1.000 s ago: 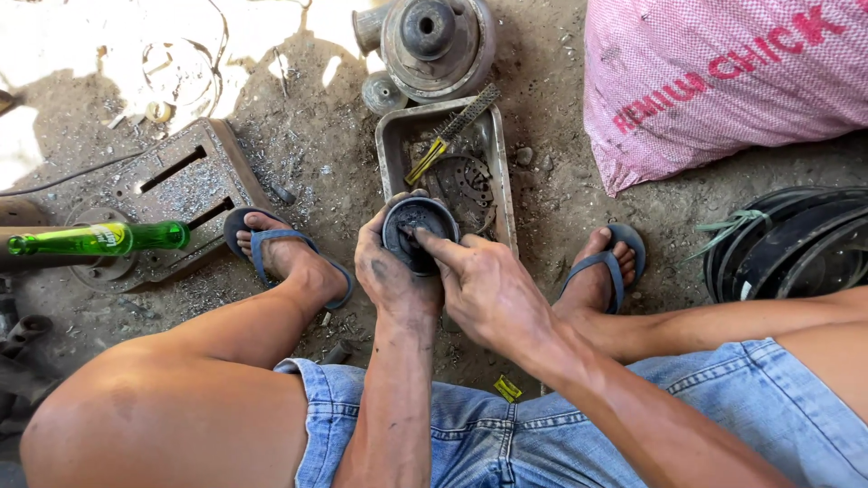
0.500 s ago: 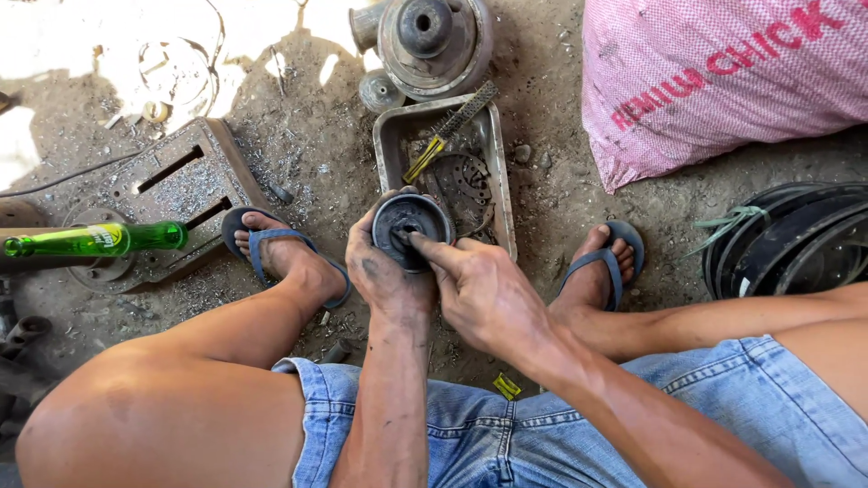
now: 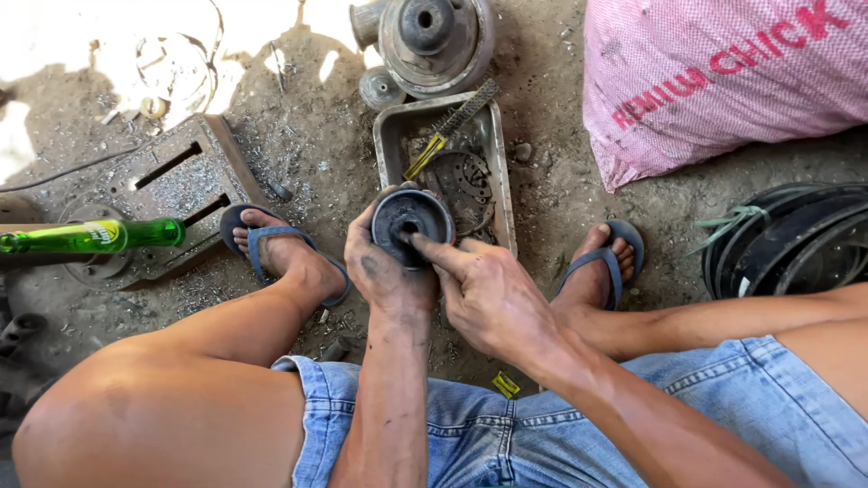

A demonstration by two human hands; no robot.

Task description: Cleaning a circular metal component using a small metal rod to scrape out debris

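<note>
My left hand [image 3: 387,271] grips a round, dark, greasy metal part [image 3: 411,220] with a hole in its middle, holding it upright between my knees. My right hand [image 3: 493,294] rests against the part from the right, with its index finger pressed to the central hole. Just beyond the part lies a grimy rectangular metal tray [image 3: 389,145] with a yellow-handled wire brush [image 3: 449,129] and a toothed round plate [image 3: 464,183] inside. Both hands are smeared with black grease.
A large metal hub [image 3: 434,41] stands past the tray. A pink woven sack [image 3: 723,81] lies at the right, black rings [image 3: 787,244] below it. A green glass bottle [image 3: 95,237] lies at the left on a slotted steel plate [image 3: 172,194]. My sandalled feet flank the tray.
My hands and the round part have shifted slightly up toward the tray; my right index finger has moved onto the central hole.
</note>
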